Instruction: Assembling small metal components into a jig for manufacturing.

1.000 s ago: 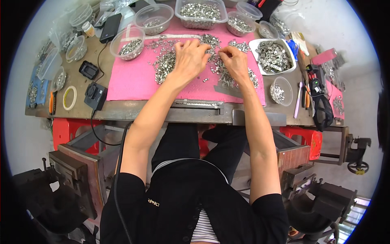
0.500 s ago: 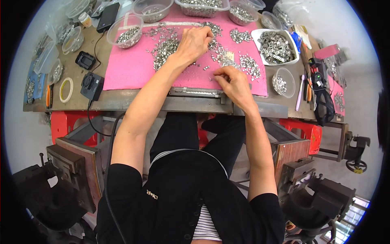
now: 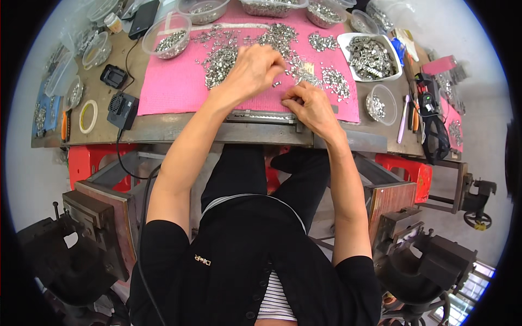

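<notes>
My left hand [image 3: 254,69] hovers over a pink mat [image 3: 168,98], its fingers curled in; whatever they hold is hidden beneath the hand. Thumb and fingertips of my right hand [image 3: 311,106] are pinched together near the mat's front, and what sits between them is too small to make out. Just below the hands, along the bench edge, lies a narrow metal bar fixture [image 3: 261,117] with a row of small shiny pieces in it. Small silver metal parts form a heap [image 3: 219,62] beside my left hand and another pile [image 3: 335,82] beyond my right.
Clear plastic tubs [image 3: 175,46] of metal parts line the back. A white square tub [image 3: 372,80] and a small round cup [image 3: 387,117] stand at right, near a purple-handled brush [image 3: 403,122]. A black device [image 3: 123,108] and tape roll [image 3: 88,117] lie at left.
My left hand has drawn back from the far pile toward the front of the mat. My right hand has shifted slightly and its fingertips are still pinched.
</notes>
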`<state>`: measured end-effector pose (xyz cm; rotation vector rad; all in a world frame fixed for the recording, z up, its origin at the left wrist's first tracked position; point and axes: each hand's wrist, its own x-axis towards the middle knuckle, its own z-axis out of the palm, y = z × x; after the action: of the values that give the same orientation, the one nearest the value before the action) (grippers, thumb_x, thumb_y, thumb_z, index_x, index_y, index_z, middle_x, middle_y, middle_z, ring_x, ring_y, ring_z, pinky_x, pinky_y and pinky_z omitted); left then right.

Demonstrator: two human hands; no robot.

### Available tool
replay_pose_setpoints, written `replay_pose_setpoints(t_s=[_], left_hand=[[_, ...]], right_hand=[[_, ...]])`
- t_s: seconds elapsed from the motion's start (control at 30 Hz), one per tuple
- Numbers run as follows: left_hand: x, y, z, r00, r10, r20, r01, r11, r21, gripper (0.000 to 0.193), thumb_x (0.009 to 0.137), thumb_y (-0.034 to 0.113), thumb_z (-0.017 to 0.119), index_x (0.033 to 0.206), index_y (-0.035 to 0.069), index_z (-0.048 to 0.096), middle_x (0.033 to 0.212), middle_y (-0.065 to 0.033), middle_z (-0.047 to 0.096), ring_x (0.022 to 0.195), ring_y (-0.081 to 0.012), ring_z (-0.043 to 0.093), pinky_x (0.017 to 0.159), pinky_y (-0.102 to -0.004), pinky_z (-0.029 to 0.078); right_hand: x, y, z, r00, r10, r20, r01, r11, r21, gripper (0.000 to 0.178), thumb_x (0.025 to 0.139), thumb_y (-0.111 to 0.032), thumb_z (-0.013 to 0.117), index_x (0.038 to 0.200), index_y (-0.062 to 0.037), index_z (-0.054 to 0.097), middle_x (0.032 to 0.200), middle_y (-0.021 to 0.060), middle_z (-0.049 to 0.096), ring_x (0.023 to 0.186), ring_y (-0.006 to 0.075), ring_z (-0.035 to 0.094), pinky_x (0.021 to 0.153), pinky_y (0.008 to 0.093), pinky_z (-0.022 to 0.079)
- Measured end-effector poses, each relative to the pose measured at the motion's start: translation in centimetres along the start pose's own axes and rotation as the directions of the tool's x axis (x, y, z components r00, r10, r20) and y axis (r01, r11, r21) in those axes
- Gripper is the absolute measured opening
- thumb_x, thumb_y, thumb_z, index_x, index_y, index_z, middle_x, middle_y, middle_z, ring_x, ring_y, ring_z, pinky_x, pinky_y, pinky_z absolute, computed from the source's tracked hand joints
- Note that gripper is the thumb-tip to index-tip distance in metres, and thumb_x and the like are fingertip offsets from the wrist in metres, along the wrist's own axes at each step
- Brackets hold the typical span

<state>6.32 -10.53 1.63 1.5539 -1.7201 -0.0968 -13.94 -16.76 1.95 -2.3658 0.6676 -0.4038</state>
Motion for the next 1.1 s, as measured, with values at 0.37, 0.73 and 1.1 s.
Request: replay_pose_setpoints(t_s=[0.37,0.73,1.1], left_hand=[[-4.4,1.8,1.5,0.999,0.018,0.036,-0.024,0.986,0.163,0.007,0.088,0.011,0.069,0.092,0.005,0.069,0.086,-0.0084,0.064,0.090,-0.0267,0.060,0.091,-0.0414,0.040],[-7.7,5.7,-0.1,0.990,-0.135,0.049,0.142,0.967,-0.213,0.008,0.091,0.006,0.065,0.098,0.003,0.061,0.086,-0.0101,0.064,0.083,-0.0281,0.058,0.079,-0.0392,0.042],[-7.9,5.8,1.4,0.999,-0.010,-0.039,0.007,0.996,-0.086,0.009,0.087,0.005,0.069,0.095,0.005,0.064,0.088,-0.0073,0.062,0.083,-0.0268,0.057,0.080,-0.0384,0.042]], right_hand=[[-0.5,0.0,0.0,0.990,-0.113,-0.083,0.108,0.992,-0.071,0.013,0.087,-0.009,0.071,0.094,0.0009,0.068,0.084,0.0172,0.065,0.077,0.0345,0.066,0.070,0.0450,0.052],[-1.0,0.2,-1.4,0.999,-0.014,-0.031,0.015,1.000,0.027,0.011,0.085,-0.007,0.072,0.090,0.0010,0.068,0.080,0.0160,0.066,0.073,0.0310,0.066,0.068,0.0415,0.051],[-1.3,0.8,-0.9,0.993,-0.079,-0.088,0.075,0.996,-0.051,0.011,0.086,-0.007,0.072,0.094,0.0004,0.068,0.085,0.0160,0.065,0.079,0.0332,0.065,0.071,0.0424,0.051]])
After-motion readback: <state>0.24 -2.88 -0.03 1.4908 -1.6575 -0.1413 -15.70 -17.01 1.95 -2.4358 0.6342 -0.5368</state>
